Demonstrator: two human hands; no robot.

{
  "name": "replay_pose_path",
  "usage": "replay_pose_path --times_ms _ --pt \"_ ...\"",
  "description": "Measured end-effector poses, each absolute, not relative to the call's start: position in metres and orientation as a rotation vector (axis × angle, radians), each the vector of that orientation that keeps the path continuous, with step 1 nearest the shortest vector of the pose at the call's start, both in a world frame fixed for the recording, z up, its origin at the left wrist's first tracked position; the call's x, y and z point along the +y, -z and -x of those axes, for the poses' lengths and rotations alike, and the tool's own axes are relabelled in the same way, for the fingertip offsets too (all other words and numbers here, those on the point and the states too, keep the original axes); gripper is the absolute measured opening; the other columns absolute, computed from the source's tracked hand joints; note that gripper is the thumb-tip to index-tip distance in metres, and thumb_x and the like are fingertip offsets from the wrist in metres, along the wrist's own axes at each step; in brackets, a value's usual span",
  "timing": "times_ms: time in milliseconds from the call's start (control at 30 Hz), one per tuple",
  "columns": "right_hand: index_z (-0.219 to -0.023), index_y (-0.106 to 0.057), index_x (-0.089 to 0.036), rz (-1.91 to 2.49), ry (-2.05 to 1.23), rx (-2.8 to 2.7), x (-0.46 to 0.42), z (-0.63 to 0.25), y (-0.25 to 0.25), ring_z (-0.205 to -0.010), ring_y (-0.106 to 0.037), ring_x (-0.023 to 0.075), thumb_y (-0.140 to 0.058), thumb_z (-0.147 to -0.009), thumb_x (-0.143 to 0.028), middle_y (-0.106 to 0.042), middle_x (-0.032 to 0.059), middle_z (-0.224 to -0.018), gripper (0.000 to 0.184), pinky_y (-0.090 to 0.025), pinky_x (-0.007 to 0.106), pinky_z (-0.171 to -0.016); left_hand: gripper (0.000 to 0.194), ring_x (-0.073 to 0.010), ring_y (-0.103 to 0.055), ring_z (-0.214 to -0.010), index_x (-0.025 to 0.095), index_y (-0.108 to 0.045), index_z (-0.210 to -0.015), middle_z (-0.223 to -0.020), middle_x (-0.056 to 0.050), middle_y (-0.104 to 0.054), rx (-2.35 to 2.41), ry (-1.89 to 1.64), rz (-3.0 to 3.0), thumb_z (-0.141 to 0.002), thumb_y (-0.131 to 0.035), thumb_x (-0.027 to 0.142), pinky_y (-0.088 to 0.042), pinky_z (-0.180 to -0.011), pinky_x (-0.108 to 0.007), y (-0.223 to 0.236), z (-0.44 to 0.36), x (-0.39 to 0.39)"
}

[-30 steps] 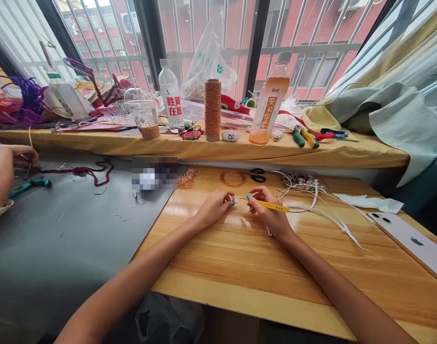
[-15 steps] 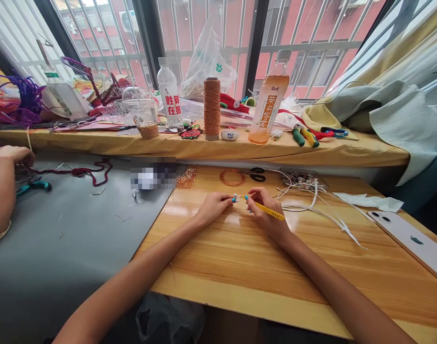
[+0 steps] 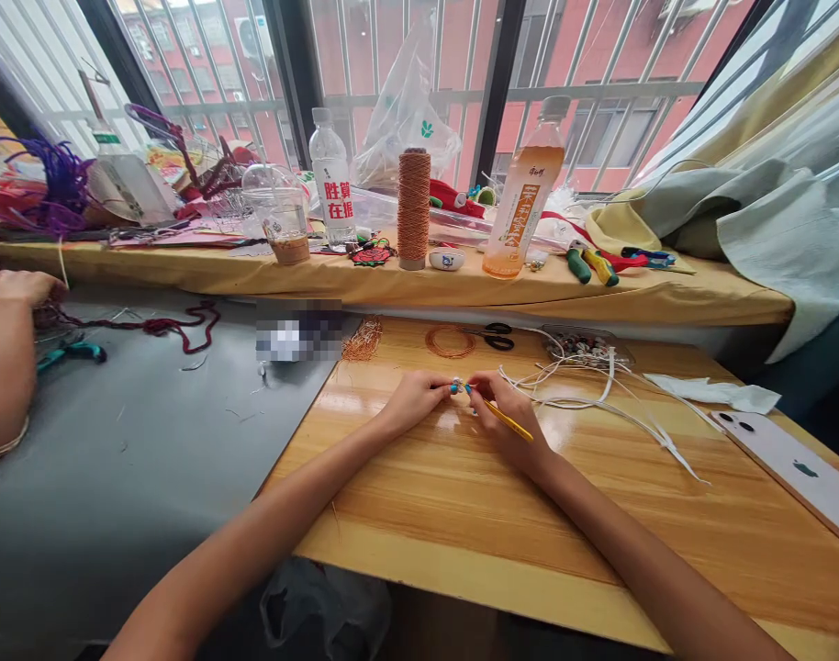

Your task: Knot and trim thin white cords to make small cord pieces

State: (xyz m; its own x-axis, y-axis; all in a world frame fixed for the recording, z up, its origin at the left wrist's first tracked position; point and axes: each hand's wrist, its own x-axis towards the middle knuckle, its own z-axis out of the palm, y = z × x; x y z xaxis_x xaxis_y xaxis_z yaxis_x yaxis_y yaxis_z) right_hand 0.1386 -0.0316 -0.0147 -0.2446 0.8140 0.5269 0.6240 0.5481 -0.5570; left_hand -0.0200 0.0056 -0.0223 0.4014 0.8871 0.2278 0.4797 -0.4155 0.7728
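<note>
My left hand (image 3: 419, 401) pinches a small whitish piece (image 3: 457, 384) between blue-nailed thumb and finger, above the wooden table. What that piece is remains too small to tell. Held like a pen in my right hand (image 3: 506, 413) is a slim yellow tool (image 3: 512, 422), its rear end sticking out below the knuckles. Its working tip is at the white piece, and fingers partly hide it, so I cannot tell its exact kind. Both hands' fingertips are close together, almost meeting. White cords (image 3: 577, 401) lie right of my right hand.
Behind my hands lie a copper wire coil (image 3: 451, 341), black scissors (image 3: 498, 336) and a bead box (image 3: 585, 349). A phone (image 3: 791, 473) lies right. Along the ledge stand a thread spool (image 3: 414, 211) and bottles (image 3: 522, 202). Another person's hand (image 3: 20, 292) works with dark red cord at left.
My right hand has moved closer to my left, and the yellow tool has turned, showing a thinner edge. The whole view has shifted slightly.
</note>
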Motion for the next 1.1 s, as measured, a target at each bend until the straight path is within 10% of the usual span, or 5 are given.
replay_pose_path --times_ms 1100 --pt "-0.084 -0.046 -0.021 1.209 -0.333 -1.864 -0.0323 -0.1371 0.014 -0.061 -0.057 0.0138 -0.041 -0.077 -0.022 -0.057 0.0009 -0.069 0.008 -0.044 0.026 -0.06 0.023 -0.0125 -0.055 -0.064 0.014 -0.068 -0.081 -0.069 -0.001 -0.066 1.2 -0.914 -1.982 -0.074 -0.048 0.023 -0.036 -0.058 -0.019 0.0203 0.0202 0.0055"
